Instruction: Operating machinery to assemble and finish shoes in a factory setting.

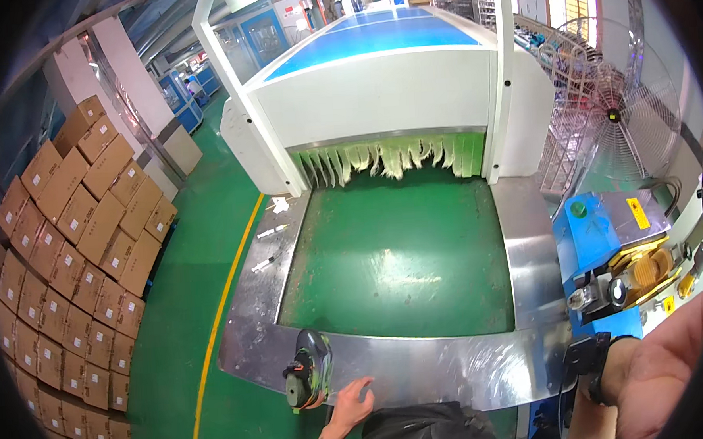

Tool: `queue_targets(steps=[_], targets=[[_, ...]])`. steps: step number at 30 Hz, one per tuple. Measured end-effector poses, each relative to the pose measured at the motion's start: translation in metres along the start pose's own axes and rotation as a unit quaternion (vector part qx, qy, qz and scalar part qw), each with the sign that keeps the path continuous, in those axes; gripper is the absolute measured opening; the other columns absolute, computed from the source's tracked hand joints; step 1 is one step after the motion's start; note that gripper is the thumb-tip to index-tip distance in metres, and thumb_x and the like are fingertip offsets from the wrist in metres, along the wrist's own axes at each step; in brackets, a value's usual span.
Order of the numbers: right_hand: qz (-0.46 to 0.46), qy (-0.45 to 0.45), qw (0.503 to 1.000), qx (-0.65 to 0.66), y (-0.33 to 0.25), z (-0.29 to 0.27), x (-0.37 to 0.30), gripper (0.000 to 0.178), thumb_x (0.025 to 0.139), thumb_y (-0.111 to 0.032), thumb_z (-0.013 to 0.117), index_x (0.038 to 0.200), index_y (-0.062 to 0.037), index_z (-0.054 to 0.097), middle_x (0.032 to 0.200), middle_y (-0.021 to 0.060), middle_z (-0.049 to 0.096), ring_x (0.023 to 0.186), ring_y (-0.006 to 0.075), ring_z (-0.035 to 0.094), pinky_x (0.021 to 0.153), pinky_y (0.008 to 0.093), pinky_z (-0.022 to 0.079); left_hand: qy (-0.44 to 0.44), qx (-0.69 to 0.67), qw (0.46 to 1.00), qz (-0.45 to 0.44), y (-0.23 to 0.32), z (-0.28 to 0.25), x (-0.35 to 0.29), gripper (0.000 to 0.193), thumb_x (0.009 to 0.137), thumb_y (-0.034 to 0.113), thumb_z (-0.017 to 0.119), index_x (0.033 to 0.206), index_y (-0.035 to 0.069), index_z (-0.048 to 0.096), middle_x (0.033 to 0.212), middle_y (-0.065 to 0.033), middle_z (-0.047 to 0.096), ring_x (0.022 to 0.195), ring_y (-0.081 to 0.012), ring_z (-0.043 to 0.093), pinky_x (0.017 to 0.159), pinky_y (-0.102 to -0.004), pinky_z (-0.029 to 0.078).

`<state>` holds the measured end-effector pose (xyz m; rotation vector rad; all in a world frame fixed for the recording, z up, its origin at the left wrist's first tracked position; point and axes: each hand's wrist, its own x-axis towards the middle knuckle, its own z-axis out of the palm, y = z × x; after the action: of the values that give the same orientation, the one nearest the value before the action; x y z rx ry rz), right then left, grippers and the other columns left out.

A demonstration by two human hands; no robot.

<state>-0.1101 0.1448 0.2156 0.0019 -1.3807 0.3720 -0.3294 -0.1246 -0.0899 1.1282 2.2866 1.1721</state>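
— Hands first: where does each one sit?
— Her or his left hand (347, 402) lies at the near edge of the steel counter (455, 369), fingers curled around the lower part of a dark tape dispenser (306, 370) that stands upright on that edge. The right hand (666, 378) is raised at the lower right, close to the camera, with a black band on its wrist; whether it is open or closed cannot be told.
— And around them?
— Beyond the counter runs a green conveyor belt (397, 253) leading into a white tunnel machine (376, 91) with pale green strip curtains (388, 158). A blue taping unit (616, 261) stands at right, a wire-guard fan (620, 118) behind it, and stacked cardboard boxes (75, 250) at left.
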Motion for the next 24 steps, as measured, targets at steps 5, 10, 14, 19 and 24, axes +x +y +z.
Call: queue_targets(steps=[5,10,14,19,24], targets=[[-0.002,0.002,1.000,-0.018,-0.005,-0.019,0.003,0.030,0.084,-0.014,0.062,0.104,0.0058,0.053,0.093,0.0161,0.061,0.077,0.0257,0.062,0.069,0.0337,0.052,-0.016,0.015,1.000,-0.003,-0.001,0.002,0.002,0.029,0.078,0.009,0.060,0.106,0.002,0.064,0.102,-0.0180,0.066,0.097,-0.0341,0.064,0.086,-0.0387,0.050],[-0.007,-0.005,0.999,-0.040,-0.005,-0.024,0.000,0.028,0.084,-0.013,0.062,0.104,0.0056,0.055,0.094,0.0155,0.062,0.077,0.0256,0.062,0.070,0.0337,0.052,-0.018,0.007,0.999,0.037,-0.004,0.000,0.002,0.027,0.078,0.008,0.060,0.104,0.002,0.065,0.100,-0.0179,0.067,0.095,-0.0325,0.065,0.085,-0.0376,0.051],[-0.008,-0.006,0.999,-0.047,-0.010,-0.032,-0.002,0.027,0.083,-0.011,0.061,0.103,0.0054,0.055,0.094,0.0149,0.062,0.077,0.0255,0.062,0.071,0.0337,0.051,-0.015,0.022,0.999,0.017,-0.007,0.002,-0.005,0.027,0.077,0.007,0.059,0.102,0.003,0.065,0.096,-0.0175,0.068,0.092,-0.0318,0.066,0.083,-0.0359,0.052],[-0.009,-0.009,0.998,-0.057,-0.017,-0.035,0.003,0.025,0.083,-0.010,0.060,0.102,0.0052,0.057,0.094,0.0143,0.063,0.078,0.0254,0.062,0.071,0.0337,0.051,-0.007,0.006,1.000,0.020,-0.005,0.004,-0.001,0.026,0.077,0.008,0.060,0.102,0.003,0.065,0.097,-0.0186,0.067,0.091,-0.0328,0.066,0.081,-0.0379,0.052],[0.008,-0.016,0.998,-0.062,-0.014,-0.029,0.010,0.023,0.082,-0.008,0.059,0.101,0.0050,0.058,0.095,0.0136,0.064,0.078,0.0253,0.062,0.072,0.0337,0.051,-0.023,0.017,0.998,0.060,0.000,0.004,0.010,0.025,0.078,0.009,0.059,0.102,0.001,0.064,0.098,-0.0186,0.067,0.093,-0.0348,0.065,0.083,-0.0388,0.051]])
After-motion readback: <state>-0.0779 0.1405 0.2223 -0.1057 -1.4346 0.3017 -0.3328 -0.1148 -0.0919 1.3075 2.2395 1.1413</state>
